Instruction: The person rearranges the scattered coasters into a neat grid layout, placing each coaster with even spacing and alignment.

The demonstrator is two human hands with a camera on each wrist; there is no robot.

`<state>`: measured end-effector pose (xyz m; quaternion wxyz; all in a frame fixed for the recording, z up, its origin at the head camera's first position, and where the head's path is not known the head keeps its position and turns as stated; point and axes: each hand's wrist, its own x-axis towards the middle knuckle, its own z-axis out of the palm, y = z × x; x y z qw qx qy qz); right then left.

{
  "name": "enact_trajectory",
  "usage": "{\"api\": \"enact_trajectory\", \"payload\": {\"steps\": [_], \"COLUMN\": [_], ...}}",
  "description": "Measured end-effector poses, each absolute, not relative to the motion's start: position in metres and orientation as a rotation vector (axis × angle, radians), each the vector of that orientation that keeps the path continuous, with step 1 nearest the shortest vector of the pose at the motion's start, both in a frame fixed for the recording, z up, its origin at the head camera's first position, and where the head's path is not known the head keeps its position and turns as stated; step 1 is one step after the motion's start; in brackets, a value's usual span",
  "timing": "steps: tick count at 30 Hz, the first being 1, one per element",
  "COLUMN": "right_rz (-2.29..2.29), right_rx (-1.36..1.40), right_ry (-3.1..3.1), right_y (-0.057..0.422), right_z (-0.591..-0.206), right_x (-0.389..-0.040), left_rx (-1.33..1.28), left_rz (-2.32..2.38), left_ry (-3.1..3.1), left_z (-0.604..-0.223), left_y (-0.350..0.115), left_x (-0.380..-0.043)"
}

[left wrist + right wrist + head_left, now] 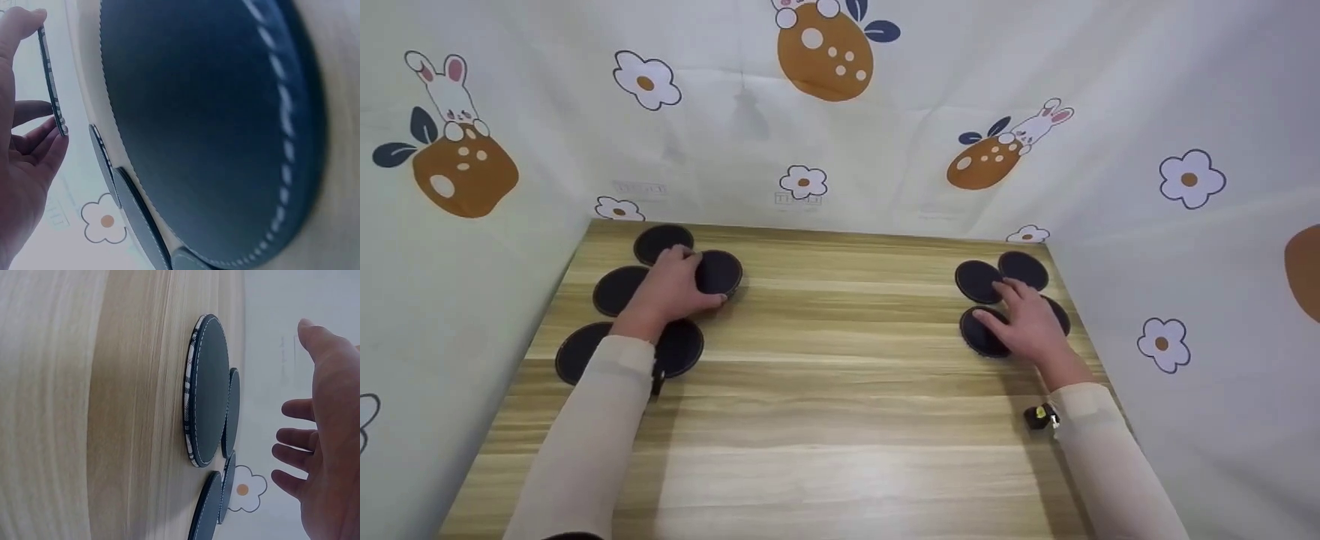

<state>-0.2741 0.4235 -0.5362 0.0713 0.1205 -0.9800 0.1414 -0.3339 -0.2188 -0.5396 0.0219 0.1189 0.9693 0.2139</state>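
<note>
Black coaster, upper left of the head frame, and the left hand has it, thumb and fingertips pinching its rim! Left wrist view shows it edge-on, apart from the desk, with four loose coasters lying below around that arm. Over at right of frame, the right hand hangs with fingers loosely spread, holding nothing, above a cluster of four, the nearest coaster just under its thumb. It's round, so no long axis to line up; what counts is sideways: the pinched disc sits well left of the right hand, the cluster directly beneath that one.
</note>
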Motion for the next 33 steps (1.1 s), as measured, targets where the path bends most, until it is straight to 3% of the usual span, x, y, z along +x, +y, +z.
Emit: {"api": "enact_trajectory", "payload": {"steps": [33], "right_rz": [0.426], "right_rx": [0.332], "right_ry": [-2.978], "right_y": [0.425], "right_z": [-0.535], "right_x": [-0.273], "left_rx": [0.474], "left_rz": [0.733], "left_ry": [2.948], "left_z": [-0.525], "left_y": [-0.143], "left_x": [-0.378]}}
